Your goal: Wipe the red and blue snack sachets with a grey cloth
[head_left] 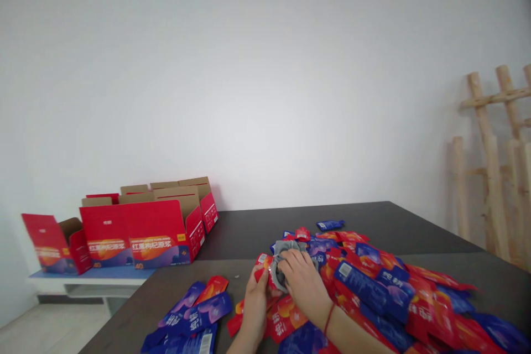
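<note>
- At far left, open red boxes [155, 238] stand in rows, the front ones beside a blue-topped stand [120, 275].
- On the near left of the dark table [253, 227], blue and red-orange pouches [207, 308] lie in a small, overlapping pile.
- Near center, the left hand [254, 301] rises from the bottom edge, forearm steep, its thumb and fingers closed on a red pouch [262, 260] held just above the tabletop items.
- Against that pouch's right side sits a crumpled grey cloth [284, 245], bunched beneath the other hand.
- Right of center, the right hand [302, 276] slants in from the lower right, back of the hand up, a red cord [329, 319] at its wrist; its fingers, bent and nearly together, clamp the cloth, their tips partly hidden.
- Around and beyond that forearm spreads a large heap of pouches [388, 293].
- Far right, a pale wooden frame [490, 177] stands by the wall.
</note>
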The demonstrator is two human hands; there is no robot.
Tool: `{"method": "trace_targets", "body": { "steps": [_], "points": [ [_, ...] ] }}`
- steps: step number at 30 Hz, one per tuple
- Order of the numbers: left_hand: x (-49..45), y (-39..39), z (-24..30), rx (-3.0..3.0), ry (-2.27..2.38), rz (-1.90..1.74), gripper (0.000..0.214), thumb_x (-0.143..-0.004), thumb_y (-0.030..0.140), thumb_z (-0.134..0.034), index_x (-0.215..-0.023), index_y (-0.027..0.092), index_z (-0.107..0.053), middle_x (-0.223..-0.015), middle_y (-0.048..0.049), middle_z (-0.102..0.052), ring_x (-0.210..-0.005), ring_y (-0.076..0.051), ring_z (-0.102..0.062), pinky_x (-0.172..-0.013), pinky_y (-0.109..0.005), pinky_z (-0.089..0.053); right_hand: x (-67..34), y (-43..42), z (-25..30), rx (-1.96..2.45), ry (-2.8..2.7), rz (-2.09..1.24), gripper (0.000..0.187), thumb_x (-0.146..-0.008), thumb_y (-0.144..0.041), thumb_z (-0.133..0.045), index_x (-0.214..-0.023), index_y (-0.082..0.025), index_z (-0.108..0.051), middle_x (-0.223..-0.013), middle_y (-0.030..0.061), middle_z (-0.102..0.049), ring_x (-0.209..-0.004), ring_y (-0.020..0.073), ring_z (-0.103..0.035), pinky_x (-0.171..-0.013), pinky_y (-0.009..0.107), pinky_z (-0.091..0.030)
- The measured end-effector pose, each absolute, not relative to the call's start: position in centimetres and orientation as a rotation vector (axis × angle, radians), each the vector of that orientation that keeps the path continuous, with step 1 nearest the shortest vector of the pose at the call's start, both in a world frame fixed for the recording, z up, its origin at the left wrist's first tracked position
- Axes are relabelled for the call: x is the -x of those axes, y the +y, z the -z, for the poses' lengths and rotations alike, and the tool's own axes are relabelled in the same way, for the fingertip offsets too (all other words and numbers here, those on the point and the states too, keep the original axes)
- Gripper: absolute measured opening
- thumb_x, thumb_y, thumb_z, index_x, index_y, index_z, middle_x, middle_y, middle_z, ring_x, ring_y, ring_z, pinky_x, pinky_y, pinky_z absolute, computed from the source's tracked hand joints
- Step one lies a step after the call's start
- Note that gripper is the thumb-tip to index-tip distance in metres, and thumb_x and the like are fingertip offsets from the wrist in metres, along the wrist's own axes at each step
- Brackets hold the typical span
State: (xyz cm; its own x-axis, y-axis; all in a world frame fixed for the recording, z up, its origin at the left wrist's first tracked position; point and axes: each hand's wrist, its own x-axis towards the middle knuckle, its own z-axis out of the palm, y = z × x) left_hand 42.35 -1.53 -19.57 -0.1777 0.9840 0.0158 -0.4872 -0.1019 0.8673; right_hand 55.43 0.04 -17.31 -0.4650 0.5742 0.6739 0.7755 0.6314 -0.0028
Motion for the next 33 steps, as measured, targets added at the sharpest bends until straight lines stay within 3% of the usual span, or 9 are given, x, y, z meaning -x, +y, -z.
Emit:
{"method": "trace_targets", "body": {
  "steps": [6, 13, 16, 20, 24, 29, 33],
  "points": [
    [-41.1, -1.2, 19.4, -0.842, 0.997, -1.513, 0.047, -0.063, 0.047, -0.07, -0.096, 0.022, -0.048, -0.069, 0.0006, -0.066, -0.05, -0.014, -0.062, -0.044, -0.019, -0.041, -59.4, 2.3, 16.6, 1.311, -2.015, 0.239, 0.02, -0.079, -0.008, -0.048, -0.091, -0.021, -0.056, -0.103, 0.0057, -0.06, -0.102, 0.0238, -0.048, -0.084, 0.036, -0.035],
    [-40.3, -0.4, 19.7, -1.177, 0.99, -1.471, 0.009, -0.058, 0.019, -0.064, -0.06, 0.017, -0.055, -0.105, -0.0056, -0.065, -0.089, -0.02, -0.062, -0.065, -0.024, -0.047, -61.3, 3.4, 15.4, 1.288, -1.817, 0.014, 0.02, -0.078, -0.007, -0.044, -0.086, -0.021, -0.054, -0.096, 0.0051, -0.059, -0.095, 0.0207, -0.05, -0.082, 0.033, -0.037],
    [-40.7, 0.0, 20.5, -1.294, 0.92, -1.516, 0.008, -0.051, 0.011, -0.057, -0.049, 0.017, -0.052, -0.085, -0.0035, -0.066, -0.079, -0.017, -0.059, -0.068, -0.024, -0.044, -58.6, 1.6, 15.2, 1.147, -1.963, 0.013, 0.02, -0.077, -0.007, -0.047, -0.087, -0.022, -0.054, -0.101, 0.0037, -0.059, -0.098, 0.0195, -0.049, -0.085, 0.032, -0.036],
    [-41.1, 0.1, 21.1, -1.174, 0.861, -1.584, 0.011, -0.05, 0.011, -0.055, -0.051, 0.019, -0.048, -0.054, 0.005, -0.054, -0.055, -0.012, -0.049, -0.06, -0.022, -0.04, -55.3, -0.9, 16.6, 1.0, -2.266, 0.079, 0.023, -0.075, -0.014, -0.056, -0.095, -0.024, -0.055, -0.109, 0.0019, -0.058, -0.105, 0.0205, -0.047, -0.09, 0.035, -0.034],
    [-40.7, -0.1, 20.5, -0.968, 0.789, -1.651, 0.014, -0.051, 0.011, -0.054, -0.055, 0.02, -0.044, -0.06, 0.006, -0.057, -0.052, -0.01, -0.047, -0.055, -0.02, -0.037, -55.9, -0.6, 18.9, 1.093, -2.271, 0.138, 0.027, -0.075, -0.013, -0.056, -0.1, -0.023, -0.054, -0.114, 0.0027, -0.057, -0.107, 0.0218, -0.046, -0.091, 0.036, -0.033],
    [-40.2, -0.3, 19.2, -0.795, 0.722, -1.715, 0.019, -0.048, 0.009, -0.051, -0.058, 0.02, -0.04, -0.074, 0.006, -0.064, -0.049, -0.007, -0.046, -0.051, -0.018, -0.034, -58.7, 0.7, 18.7, 1.248, -2.122, 0.061, 0.024, -0.074, -0.003, -0.045, -0.087, -0.021, -0.055, -0.103, 0.0042, -0.06, -0.101, 0.0217, -0.048, -0.087, 0.036, -0.035],
    [-40.6, -0.5, 19.2, -0.726, 0.7, -1.709, 0.022, -0.046, 0.008, -0.051, -0.059, 0.02, -0.038, -0.066, 0.0075, -0.06, -0.046, -0.006, -0.045, -0.047, -0.016, -0.03, -57.9, -0.6, 16.7, 1.204, -1.998, 0.017, 0.024, -0.074, -0.003, -0.045, -0.086, -0.021, -0.054, -0.102, 0.0052, -0.059, -0.101, 0.0222, -0.048, -0.088, 0.037, -0.036]
  ]
}}
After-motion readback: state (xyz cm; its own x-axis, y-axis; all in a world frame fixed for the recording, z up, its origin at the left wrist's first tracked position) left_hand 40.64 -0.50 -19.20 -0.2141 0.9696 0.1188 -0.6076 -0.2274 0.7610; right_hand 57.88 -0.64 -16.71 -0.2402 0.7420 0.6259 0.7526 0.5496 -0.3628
